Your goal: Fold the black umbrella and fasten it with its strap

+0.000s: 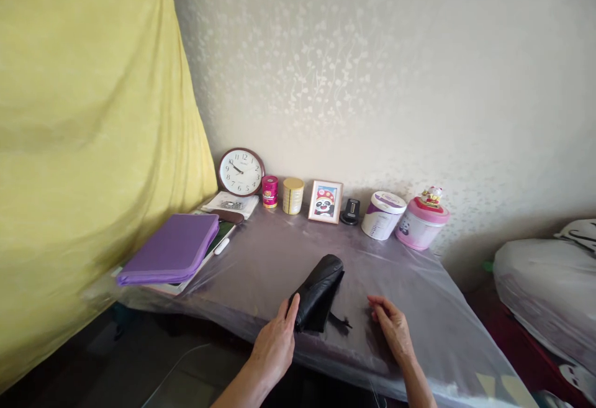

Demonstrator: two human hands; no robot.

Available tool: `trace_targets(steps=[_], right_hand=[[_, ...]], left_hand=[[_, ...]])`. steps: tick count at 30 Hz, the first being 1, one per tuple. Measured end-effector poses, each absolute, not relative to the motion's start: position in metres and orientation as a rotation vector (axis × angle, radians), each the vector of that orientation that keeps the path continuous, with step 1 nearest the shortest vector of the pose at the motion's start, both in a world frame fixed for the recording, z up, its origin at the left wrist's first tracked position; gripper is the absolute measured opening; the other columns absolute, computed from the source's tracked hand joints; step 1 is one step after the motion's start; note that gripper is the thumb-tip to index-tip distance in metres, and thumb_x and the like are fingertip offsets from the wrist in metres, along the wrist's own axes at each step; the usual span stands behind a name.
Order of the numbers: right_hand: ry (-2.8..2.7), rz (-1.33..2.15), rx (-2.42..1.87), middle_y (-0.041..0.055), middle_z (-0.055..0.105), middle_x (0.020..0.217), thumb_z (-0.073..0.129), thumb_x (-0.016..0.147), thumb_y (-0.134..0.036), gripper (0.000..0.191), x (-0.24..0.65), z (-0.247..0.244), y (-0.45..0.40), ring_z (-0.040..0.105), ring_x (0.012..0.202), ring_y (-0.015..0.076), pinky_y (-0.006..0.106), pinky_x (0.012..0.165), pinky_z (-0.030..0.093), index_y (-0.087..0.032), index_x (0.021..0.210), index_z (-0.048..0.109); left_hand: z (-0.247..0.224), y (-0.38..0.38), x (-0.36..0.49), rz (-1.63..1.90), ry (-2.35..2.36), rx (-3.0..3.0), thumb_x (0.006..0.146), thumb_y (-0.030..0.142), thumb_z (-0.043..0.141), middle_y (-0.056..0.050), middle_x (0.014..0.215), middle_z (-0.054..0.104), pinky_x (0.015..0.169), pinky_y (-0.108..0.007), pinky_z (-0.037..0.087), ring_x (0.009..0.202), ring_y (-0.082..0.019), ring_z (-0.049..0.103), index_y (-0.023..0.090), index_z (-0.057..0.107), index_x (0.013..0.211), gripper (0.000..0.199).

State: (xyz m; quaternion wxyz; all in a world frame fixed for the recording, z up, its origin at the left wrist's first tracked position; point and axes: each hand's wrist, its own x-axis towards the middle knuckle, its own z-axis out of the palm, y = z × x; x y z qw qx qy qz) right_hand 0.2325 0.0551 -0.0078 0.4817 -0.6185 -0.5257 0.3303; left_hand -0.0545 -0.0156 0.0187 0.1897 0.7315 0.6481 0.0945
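A black folded umbrella lies slanted near the front edge of the table, its rounded end pointing away from me. A thin dark strap sticks out from it to the right. My left hand grips the umbrella's near left side, thumb along it; the fingers beneath are partly hidden. To the right of the strap, my right hand hovers just over the tabletop, loosely bent, with its index finger reaching left. Nothing shows in it, and a gap separates it from the umbrella.
Along the wall on the plastic-covered table stand a clock, a pink can, a yellow can, a framed panda picture, a black device and two tubs. A purple folder lies left.
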Motion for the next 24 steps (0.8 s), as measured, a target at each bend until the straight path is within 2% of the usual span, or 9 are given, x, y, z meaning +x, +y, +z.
trace_targets(steps=[4,6,8,11,13,15,19,21,24], right_hand=[[-1.239,0.79,-1.489,0.004,0.066,0.072,0.057,0.068,-0.047,0.038,0.235,-0.013,0.054,0.055,0.055,0.0146,0.027,0.057,0.046,-0.016,0.088,0.068],[-1.238,0.791,-1.48,0.0039,0.065,0.073,0.057,0.067,-0.047,0.037,0.234,-0.012,0.052,0.055,0.055,0.0145,0.027,0.057,0.046,-0.016,0.086,0.068],[-1.244,0.785,-1.477,0.004,0.065,0.074,0.056,0.068,-0.046,0.036,0.233,-0.012,0.051,0.056,0.056,0.0146,0.027,0.057,0.046,-0.016,0.085,0.068],[-1.265,0.773,-1.495,0.0038,0.065,0.071,0.054,0.07,-0.044,0.035,0.233,-0.013,0.05,0.056,0.057,0.0154,0.027,0.057,0.046,-0.017,0.086,0.068],[-1.275,0.769,-1.499,0.0041,0.065,0.07,0.053,0.07,-0.044,0.035,0.233,-0.015,0.049,0.057,0.057,0.016,0.027,0.057,0.046,-0.017,0.087,0.068],[-1.271,0.774,-1.488,0.0049,0.067,0.073,0.053,0.069,-0.043,0.034,0.233,-0.017,0.049,0.057,0.057,0.0162,0.028,0.058,0.046,-0.017,0.086,0.068],[-1.253,0.78,-1.467,0.0043,0.067,0.074,0.054,0.067,-0.041,0.031,0.234,-0.02,0.049,0.057,0.056,0.016,0.028,0.058,0.047,-0.019,0.083,0.069],[-1.246,0.774,-1.458,0.0036,0.067,0.072,0.053,0.067,-0.041,0.03,0.233,-0.021,0.05,0.057,0.055,0.0157,0.028,0.056,0.047,-0.02,0.082,0.069],[-1.224,0.765,-1.453,0.0032,0.066,0.07,0.051,0.067,-0.04,0.03,0.232,-0.022,0.05,0.057,0.053,0.0157,0.028,0.055,0.046,-0.02,0.08,0.068]], left_hand=[[0.023,-0.007,-0.065,0.456,1.707,1.76,0.077,0.017,0.044,-0.008,0.118,0.049,0.069,-0.021,0.046,0.076,-0.011,0.06,0.029,0.016,0.138,0.069],[0.024,-0.001,-0.073,0.526,1.547,1.475,0.078,0.024,0.044,-0.005,0.105,0.055,0.056,-0.022,0.047,0.059,-0.009,0.058,0.03,0.018,0.136,0.064],[0.025,0.004,-0.082,0.543,1.436,1.284,0.081,0.031,0.039,-0.003,0.091,0.059,0.049,-0.024,0.047,0.053,-0.01,0.058,0.029,0.018,0.136,0.059],[0.026,0.006,-0.092,0.558,1.511,1.266,0.086,0.037,0.029,-0.005,0.088,0.06,0.054,-0.027,0.049,0.062,-0.014,0.062,0.023,0.004,0.139,0.06],[0.026,0.002,-0.094,0.559,1.677,1.454,0.087,0.033,0.031,-0.01,0.105,0.058,0.066,-0.027,0.048,0.078,-0.016,0.063,0.023,-0.005,0.14,0.064],[0.026,-0.003,-0.091,0.462,1.88,1.791,0.085,0.022,0.039,-0.011,0.121,0.051,0.077,-0.028,0.045,0.095,-0.019,0.059,0.027,-0.007,0.14,0.072],[0.022,-0.005,-0.083,0.082,2.099,2.052,0.074,0.003,0.044,-0.013,0.119,0.049,0.074,-0.028,0.043,0.094,-0.02,0.059,0.03,-0.012,0.138,0.089],[0.018,0.0,-0.084,0.071,2.078,2.04,0.073,0.001,0.043,-0.01,0.112,0.053,0.071,-0.025,0.043,0.086,-0.017,0.06,0.03,-0.012,0.138,0.09],[0.016,0.012,-0.092,0.267,1.958,1.928,0.071,0.001,0.042,-0.005,0.105,0.058,0.07,-0.021,0.042,0.085,-0.013,0.06,0.029,-0.004,0.14,0.088]])
